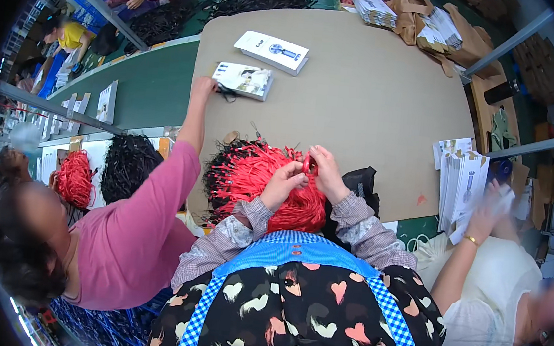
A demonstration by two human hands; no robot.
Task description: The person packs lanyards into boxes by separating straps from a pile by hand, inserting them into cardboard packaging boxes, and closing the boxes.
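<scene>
A large heap of red lanyards lies on the table's near edge, right in front of my body, with black cords along its left side. Above the heap, my left hand and my right hand are close together with fingers pinched. Between them is a looped red lanyard, gripped from both sides. The fingers cover part of it. A black bag-like item sits just beyond my right wrist.
Two white printed boxes lie on the brown tabletop. At left, a co-worker in pink reaches to the nearer box. At right, another in white handles flat cartons. Black cords and a green conveyor are on the left.
</scene>
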